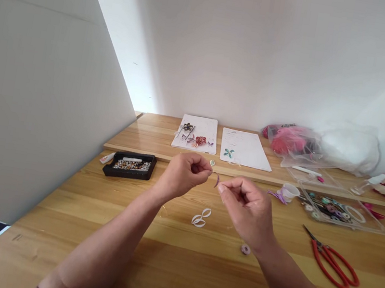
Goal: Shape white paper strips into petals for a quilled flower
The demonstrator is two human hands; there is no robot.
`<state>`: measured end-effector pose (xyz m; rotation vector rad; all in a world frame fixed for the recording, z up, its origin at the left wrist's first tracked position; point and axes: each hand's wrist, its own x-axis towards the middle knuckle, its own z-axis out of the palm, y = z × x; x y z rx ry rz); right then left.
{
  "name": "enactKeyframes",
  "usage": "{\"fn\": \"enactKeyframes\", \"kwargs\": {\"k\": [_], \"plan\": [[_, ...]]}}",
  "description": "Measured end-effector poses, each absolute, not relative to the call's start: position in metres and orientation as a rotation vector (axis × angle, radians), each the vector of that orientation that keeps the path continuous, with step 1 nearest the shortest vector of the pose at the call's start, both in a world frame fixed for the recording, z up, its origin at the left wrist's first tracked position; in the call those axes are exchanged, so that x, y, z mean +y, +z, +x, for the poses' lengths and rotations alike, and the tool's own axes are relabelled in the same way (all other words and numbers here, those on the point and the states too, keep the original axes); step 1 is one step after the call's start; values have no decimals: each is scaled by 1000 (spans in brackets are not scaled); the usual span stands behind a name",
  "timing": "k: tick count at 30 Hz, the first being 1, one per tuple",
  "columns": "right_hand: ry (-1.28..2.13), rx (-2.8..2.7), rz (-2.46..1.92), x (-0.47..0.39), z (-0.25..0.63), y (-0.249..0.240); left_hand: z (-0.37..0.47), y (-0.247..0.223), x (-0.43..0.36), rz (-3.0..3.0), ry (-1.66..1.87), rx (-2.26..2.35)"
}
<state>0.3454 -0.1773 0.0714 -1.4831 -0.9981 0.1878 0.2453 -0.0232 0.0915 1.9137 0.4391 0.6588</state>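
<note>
Both hands, left and right, hold a small curved purple piece raised between them, each grip pinched at the fingertips, probably for fine control; white loops lie below on the wooden tabletop, backed by a pale wall

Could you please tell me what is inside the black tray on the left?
The black tray holds a white stick-like piece and many silver and gold-brown beads. Whatever lies beneath the beads is covered.
</note>
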Motion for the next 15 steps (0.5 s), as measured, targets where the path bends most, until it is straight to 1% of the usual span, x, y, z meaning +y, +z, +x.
{"fn": "enactKeyframes", "kwargs": {"k": [3, 7, 10, 15], "plan": [[45, -1052, -1507, -180, 354, 75, 243, 92, -27, 1948, 503, 339], [48, -1032, -1483, -176, 366, 75, 241, 94, -31, 1918, 366, 216], [229, -925, -1436, -170, 373, 71, 240, 96, -31, 1832, 307, 195], [735, -620, -1231, -161, 370, 60, 241, 99, -26, 1709, 388, 312]]}}
